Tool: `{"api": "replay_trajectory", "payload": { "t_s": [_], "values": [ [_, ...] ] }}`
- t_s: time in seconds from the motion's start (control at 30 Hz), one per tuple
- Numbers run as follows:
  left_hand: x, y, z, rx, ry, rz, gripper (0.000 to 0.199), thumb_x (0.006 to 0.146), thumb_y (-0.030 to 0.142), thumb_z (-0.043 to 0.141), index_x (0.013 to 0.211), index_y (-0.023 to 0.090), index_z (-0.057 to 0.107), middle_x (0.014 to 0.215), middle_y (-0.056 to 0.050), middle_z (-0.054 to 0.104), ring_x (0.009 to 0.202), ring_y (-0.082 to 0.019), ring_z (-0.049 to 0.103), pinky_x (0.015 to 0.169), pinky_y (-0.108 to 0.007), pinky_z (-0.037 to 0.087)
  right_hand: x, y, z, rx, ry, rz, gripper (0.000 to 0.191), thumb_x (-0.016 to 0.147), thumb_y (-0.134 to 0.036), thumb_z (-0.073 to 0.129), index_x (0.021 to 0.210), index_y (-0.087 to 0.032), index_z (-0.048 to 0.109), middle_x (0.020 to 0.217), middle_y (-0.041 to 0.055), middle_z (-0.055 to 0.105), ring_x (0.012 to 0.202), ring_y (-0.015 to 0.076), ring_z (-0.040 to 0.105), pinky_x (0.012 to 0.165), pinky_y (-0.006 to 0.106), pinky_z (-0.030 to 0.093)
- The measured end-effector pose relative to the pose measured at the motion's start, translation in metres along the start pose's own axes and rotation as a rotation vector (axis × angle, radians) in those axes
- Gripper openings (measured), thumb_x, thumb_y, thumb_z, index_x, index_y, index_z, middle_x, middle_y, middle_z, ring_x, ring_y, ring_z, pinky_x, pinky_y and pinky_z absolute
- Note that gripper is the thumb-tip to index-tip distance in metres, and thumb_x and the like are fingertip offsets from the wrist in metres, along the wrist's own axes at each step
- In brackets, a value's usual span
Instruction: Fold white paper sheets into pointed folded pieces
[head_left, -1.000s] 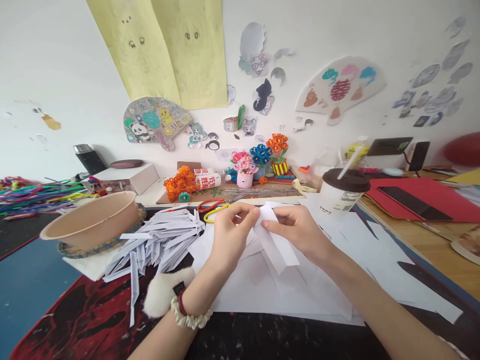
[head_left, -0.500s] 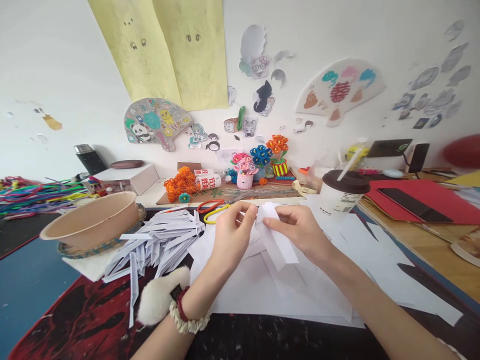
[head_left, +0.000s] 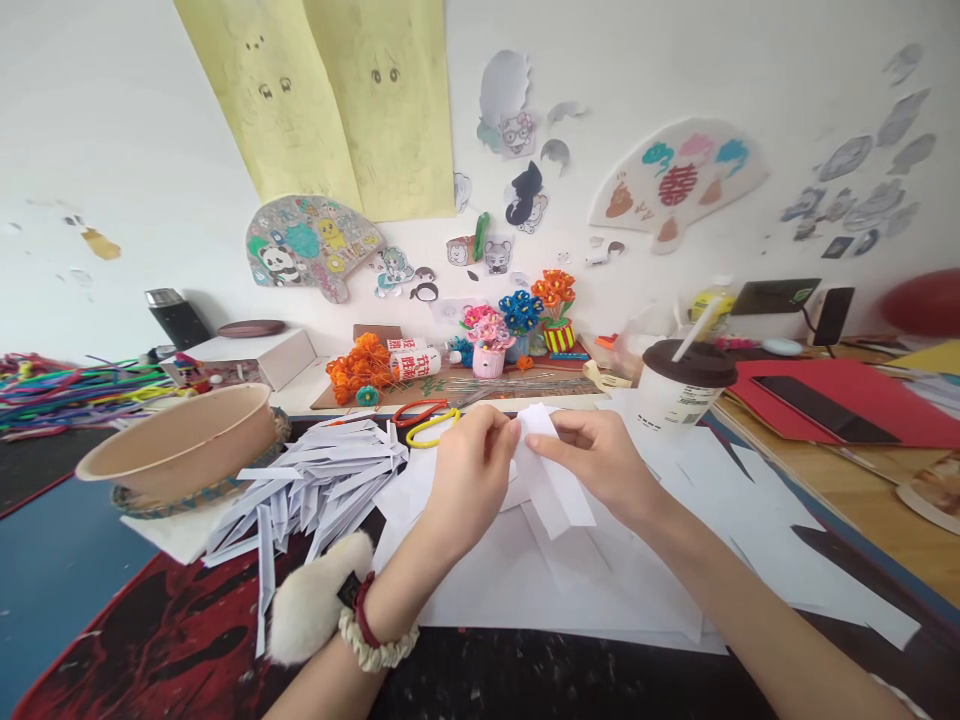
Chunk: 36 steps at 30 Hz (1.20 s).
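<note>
A folded white paper strip hangs at a slant over the white sheets. My right hand pinches its upper part, thumb in front and fingers behind. At the strip's upper left edge, my left hand has thumb and fingertips pressed together; whether they grip the paper is too small to tell. Left of that hand lies a pile of narrow folded paper strips. A white fluffy piece rests beside my left wrist.
Scissors with red and yellow handles lie behind my left hand. A lidded cup with a straw stands behind my right hand. A beige basin is at the left, with flower pots along the back.
The fingers of my left hand have closed together more, and its thumb has shifted slightly right. The paper strip and my right hand are nearly unmoved.
</note>
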<state>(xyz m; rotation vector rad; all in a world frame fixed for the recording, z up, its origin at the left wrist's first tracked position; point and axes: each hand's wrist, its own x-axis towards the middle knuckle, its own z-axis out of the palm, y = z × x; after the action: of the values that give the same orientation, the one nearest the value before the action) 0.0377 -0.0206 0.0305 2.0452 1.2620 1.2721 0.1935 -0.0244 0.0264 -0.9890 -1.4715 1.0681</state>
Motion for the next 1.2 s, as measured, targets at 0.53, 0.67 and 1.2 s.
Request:
{"api": "replay_trajectory", "payload": {
  "t_s": [0.53, 0.67, 1.2],
  "values": [
    [0.003, -0.005, 0.001, 0.013, -0.022, -0.055, 0.035, 0.094, 0.034, 0.044, 0.063, 0.019, 0.039, 0.064, 0.003, 0.044, 0.061, -0.013, 0.040, 0.057, -0.025, 0.031, 0.002, 0.002, -0.003, 0.051, -0.027, 0.022, 0.013, 0.075, -0.030, 0.070, 0.076, -0.017, 0.072, 0.077, 0.0030, 0.071, 0.068, 0.0170, 0.062, 0.059, 0.026, 0.047],
    [0.004, -0.003, -0.003, -0.116, -0.068, -0.050, 0.021, 0.090, 0.031, 0.051, 0.074, 0.018, 0.053, 0.070, 0.002, 0.053, 0.063, -0.012, 0.045, 0.058, -0.024, 0.035, 0.002, 0.002, -0.007, 0.019, -0.101, 0.025, 0.012, 0.075, -0.029, 0.070, 0.078, -0.017, 0.073, 0.075, 0.0025, 0.070, 0.068, 0.0166, 0.061, 0.060, 0.027, 0.046],
    [0.009, -0.004, -0.007, -0.694, 0.076, -0.384, 0.023, 0.081, 0.034, 0.064, 0.083, 0.016, 0.050, 0.074, -0.005, 0.069, 0.059, -0.012, 0.061, 0.051, -0.020, 0.043, 0.008, 0.009, -0.018, 0.270, 0.012, 0.293, 0.047, 0.074, -0.042, 0.076, 0.113, -0.021, 0.061, 0.075, -0.0006, 0.063, 0.058, 0.0103, 0.057, 0.060, 0.026, 0.047]
  ]
}}
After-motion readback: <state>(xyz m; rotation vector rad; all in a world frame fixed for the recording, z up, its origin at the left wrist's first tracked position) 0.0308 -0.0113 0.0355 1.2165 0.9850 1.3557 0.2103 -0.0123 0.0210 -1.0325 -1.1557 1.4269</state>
